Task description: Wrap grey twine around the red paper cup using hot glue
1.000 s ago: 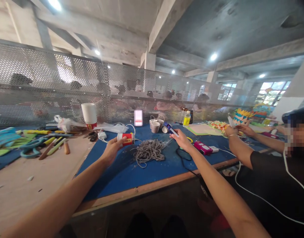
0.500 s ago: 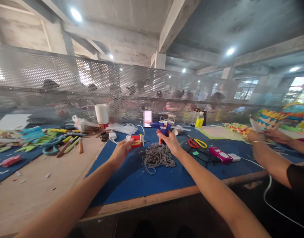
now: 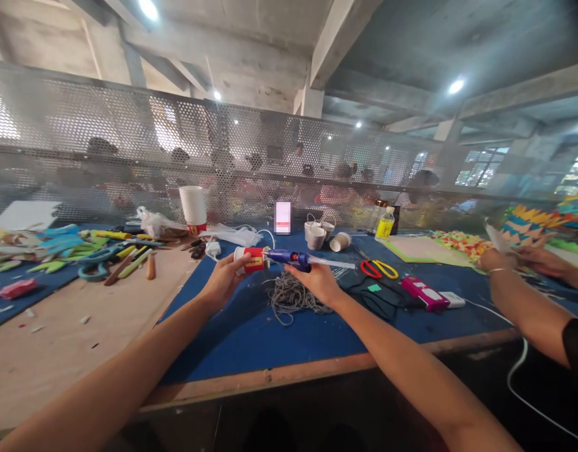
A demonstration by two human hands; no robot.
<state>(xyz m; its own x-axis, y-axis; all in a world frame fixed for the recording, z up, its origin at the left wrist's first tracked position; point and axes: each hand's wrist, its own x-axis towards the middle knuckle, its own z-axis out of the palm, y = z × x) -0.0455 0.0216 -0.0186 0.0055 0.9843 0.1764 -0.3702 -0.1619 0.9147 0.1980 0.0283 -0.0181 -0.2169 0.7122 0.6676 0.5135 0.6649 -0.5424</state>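
My left hand (image 3: 223, 280) is closed around a red and white paper cup (image 3: 255, 258), tipped on its side. In my right hand (image 3: 320, 281) is a blue glue gun (image 3: 289, 256), with a clear glue stick (image 3: 336, 263) jutting from its back end. The gun's nozzle points left and meets the cup's right end; whether it touches, I cannot tell. Below both hands a heap of grey cord (image 3: 296, 300) lies on the blue table mat (image 3: 251, 351).
Small cups (image 3: 316, 237) stand behind my right hand, beside one lying over. Red and yellow scissors (image 3: 379, 269), a magenta box (image 3: 423, 294) and a yellow bottle (image 3: 386, 224) lie rightward. Tools, a cup stack (image 3: 193, 207) and foam pieces occupy the left. Another person's arms (image 3: 524, 295) work at right.
My right hand has lowered the glue gun and brought its nozzle to the cup's end. The small cups behind have come into fuller view, and the camera has tilted slightly.
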